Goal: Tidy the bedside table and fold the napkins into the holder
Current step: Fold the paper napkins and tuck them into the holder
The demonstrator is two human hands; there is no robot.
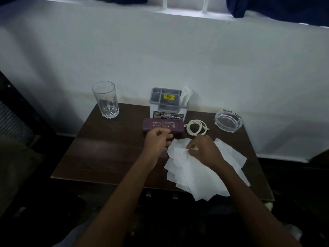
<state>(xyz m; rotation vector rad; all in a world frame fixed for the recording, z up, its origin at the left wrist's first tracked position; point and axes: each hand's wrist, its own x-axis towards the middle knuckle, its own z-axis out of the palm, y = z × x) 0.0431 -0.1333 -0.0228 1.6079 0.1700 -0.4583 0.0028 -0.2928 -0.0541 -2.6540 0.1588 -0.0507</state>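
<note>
A right hand (204, 148) pinches the crumpled top sheet of loose, thin white napkins (195, 175) on the dark wooden bedside table (106, 154); whether the curled left hand (157, 139) holds anything is unclear. Behind lie a purple oblong case (160, 126), a coiled white cord (188, 128), a glass ashtray (227, 121), a tumbler (106, 100) and a compartmented plastic holder (168, 111), with one napkin (186, 95) upright in its right slot.

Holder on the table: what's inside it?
One white napkin sticks up from the right slot of the holder. A yellow sticker shows in the middle compartment. The dark compartment bottoms cannot be seen.
</note>
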